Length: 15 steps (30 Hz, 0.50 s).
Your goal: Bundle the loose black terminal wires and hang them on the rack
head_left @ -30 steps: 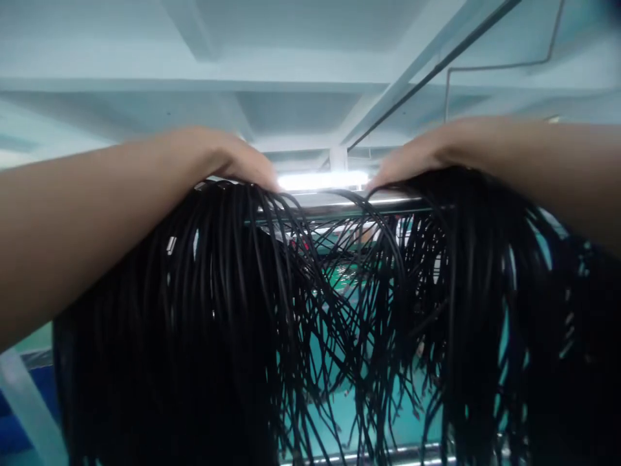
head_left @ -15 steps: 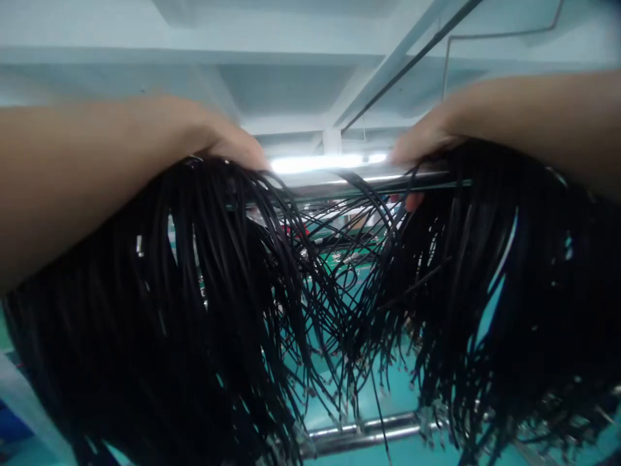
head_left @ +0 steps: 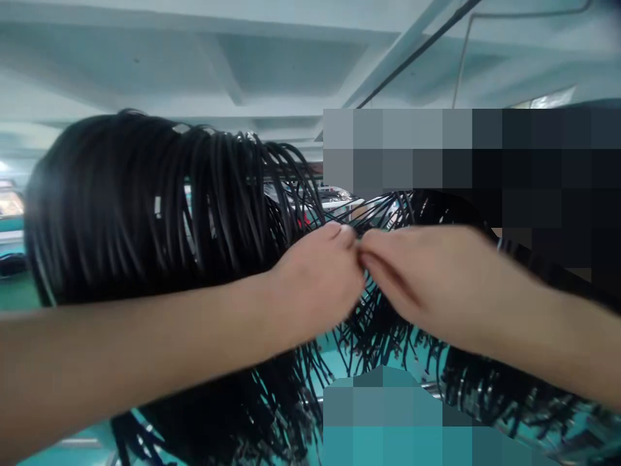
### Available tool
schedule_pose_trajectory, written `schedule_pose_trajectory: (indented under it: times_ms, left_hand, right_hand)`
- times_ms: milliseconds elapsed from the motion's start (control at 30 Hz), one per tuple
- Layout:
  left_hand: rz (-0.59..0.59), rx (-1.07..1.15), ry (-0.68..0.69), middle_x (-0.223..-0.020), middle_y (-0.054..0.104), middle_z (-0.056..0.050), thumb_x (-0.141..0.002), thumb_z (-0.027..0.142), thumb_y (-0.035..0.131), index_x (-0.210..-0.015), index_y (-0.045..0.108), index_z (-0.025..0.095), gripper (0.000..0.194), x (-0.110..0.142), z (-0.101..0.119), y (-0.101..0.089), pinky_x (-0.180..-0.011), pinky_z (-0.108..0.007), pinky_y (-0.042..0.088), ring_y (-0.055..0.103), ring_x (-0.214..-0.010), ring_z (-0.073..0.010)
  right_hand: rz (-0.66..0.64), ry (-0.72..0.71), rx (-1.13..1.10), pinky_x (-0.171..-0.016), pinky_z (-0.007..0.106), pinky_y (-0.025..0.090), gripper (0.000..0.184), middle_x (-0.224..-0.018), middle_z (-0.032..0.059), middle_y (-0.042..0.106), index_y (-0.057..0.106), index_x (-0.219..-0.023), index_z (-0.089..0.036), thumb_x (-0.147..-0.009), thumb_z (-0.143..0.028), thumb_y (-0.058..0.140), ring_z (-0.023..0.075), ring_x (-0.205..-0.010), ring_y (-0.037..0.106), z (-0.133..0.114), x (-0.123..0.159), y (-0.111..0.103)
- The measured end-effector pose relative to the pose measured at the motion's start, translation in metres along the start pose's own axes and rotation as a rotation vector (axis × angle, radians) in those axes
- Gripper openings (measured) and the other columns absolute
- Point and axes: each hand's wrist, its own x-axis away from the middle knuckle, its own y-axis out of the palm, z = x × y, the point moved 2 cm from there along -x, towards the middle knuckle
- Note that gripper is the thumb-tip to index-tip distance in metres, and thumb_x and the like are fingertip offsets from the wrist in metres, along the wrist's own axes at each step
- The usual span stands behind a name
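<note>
Many black cables point(head_left: 121, 213) hang around left hand point(head_left: 320, 275) and right hand point(head_left: 398, 268). Both hands curled, meeting or nearly meeting knuckle to knuckle; fingertips hidden, can't tell if either pinches a strand. Biggest bunch arches up and left of the hands, passes behind left forearm point(head_left: 145, 349), tips out below it. Crossing strands right behind and under the hands, loose ends down. More tips below right forearm point(head_left: 524, 323). Small red item point(head_left: 303, 219) just above left hand, behind strands. Ceiling point(head_left: 291, 65) and dark pipe point(head_left: 422, 48) overhead. Pixelated patches above and below right hand, contents unreadable.
</note>
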Motion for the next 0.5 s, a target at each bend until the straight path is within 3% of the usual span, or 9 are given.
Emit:
schedule_pose_trajectory:
  times_ms: [67, 133, 167, 233, 267, 367, 433, 500]
  left_hand:
    - [-0.087, -0.205, 0.042, -0.130, 0.063, -0.005, -0.072, 0.023, 0.059, -0.119, 0.068, 0.030, 0.048, -0.014, 0.009, 0.029, -0.115, -0.047, 0.027, 0.041, -0.135, -0.0331]
    - [-0.191, -0.357, 0.027, -0.132, 0.062, -0.008, -0.071, 0.022, 0.062, -0.119, 0.069, 0.027, 0.048, -0.021, 0.005, 0.045, -0.114, -0.050, 0.025, 0.042, -0.133, -0.0356]
    - [-0.233, -0.393, 0.017, -0.128, 0.065, -0.008, -0.071, 0.022, 0.062, -0.115, 0.071, 0.028, 0.045, -0.020, -0.002, 0.048, -0.112, -0.051, 0.026, 0.044, -0.130, -0.0362]
    - [-0.298, -0.421, 0.019, -0.113, 0.072, -0.007, -0.070, 0.021, 0.063, -0.101, 0.076, 0.031, 0.035, -0.008, -0.018, 0.050, -0.105, -0.050, 0.031, 0.051, -0.121, -0.0355]
    - [-0.315, -0.428, 0.028, -0.105, 0.074, -0.008, -0.070, 0.019, 0.062, -0.092, 0.078, 0.031, 0.029, 0.001, -0.027, 0.049, -0.102, -0.049, 0.033, 0.054, -0.115, -0.0344]
    - [-0.313, -0.456, 0.040, -0.087, 0.075, -0.011, -0.070, 0.017, 0.060, -0.071, 0.076, 0.026, 0.018, 0.026, -0.045, 0.047, -0.093, -0.046, 0.037, 0.058, -0.102, -0.0313]
    - [-0.288, -0.435, 0.034, -0.081, 0.073, -0.012, -0.074, 0.023, 0.060, -0.069, 0.075, 0.023, 0.016, 0.030, -0.044, 0.044, -0.089, -0.045, 0.038, 0.058, -0.097, -0.0308]
    - [-0.199, -0.348, 0.043, -0.083, 0.073, -0.013, -0.081, 0.031, 0.054, -0.078, 0.076, 0.020, 0.025, 0.020, -0.032, 0.037, -0.087, -0.045, 0.040, 0.059, -0.094, -0.0302]
  right_hand:
    - [-0.061, -0.149, 0.103, -0.086, 0.047, 0.053, 0.045, -0.102, 0.0112, 0.072, 0.069, -0.111, -0.025, -0.090, -0.025, 0.030, 0.0294, -0.097, 0.067, -0.009, -0.003, 0.037]
    - [-0.088, -0.241, 0.189, -0.103, 0.049, 0.041, 0.041, -0.130, 0.0133, 0.061, 0.065, -0.120, -0.017, -0.087, -0.020, 0.040, 0.0307, -0.122, 0.055, -0.001, -0.008, 0.070]
    - [-0.126, -0.271, 0.212, -0.104, 0.049, 0.039, 0.039, -0.132, 0.0134, 0.060, 0.065, -0.120, -0.017, -0.088, -0.024, 0.043, 0.0308, -0.123, 0.054, 0.010, -0.007, 0.083]
    - [-0.225, -0.273, 0.250, -0.096, 0.047, 0.043, 0.036, -0.115, 0.0139, 0.068, 0.069, -0.110, -0.017, -0.091, -0.036, 0.045, 0.0305, -0.108, 0.062, 0.042, 0.000, 0.100]
    - [-0.266, -0.257, 0.255, -0.091, 0.045, 0.044, 0.038, -0.103, 0.0137, 0.071, 0.071, -0.100, -0.017, -0.092, -0.043, 0.045, 0.0298, -0.099, 0.064, 0.061, 0.006, 0.103]
    - [-0.275, -0.223, 0.219, -0.094, 0.045, 0.043, 0.041, -0.100, 0.0134, 0.072, 0.072, -0.089, -0.019, -0.089, -0.053, 0.050, 0.0312, -0.107, 0.062, 0.102, 0.024, 0.097]
    - [-0.285, -0.192, 0.139, -0.092, 0.045, 0.045, 0.036, -0.102, 0.0105, 0.072, 0.072, -0.091, -0.022, -0.083, -0.053, 0.057, 0.0314, -0.105, 0.063, 0.105, 0.025, 0.084]
    - [-0.234, -0.160, 0.005, -0.085, 0.042, 0.049, 0.028, -0.105, 0.0055, 0.072, 0.071, -0.099, -0.026, -0.085, -0.044, 0.055, 0.0278, -0.099, 0.065, 0.089, 0.013, 0.067]
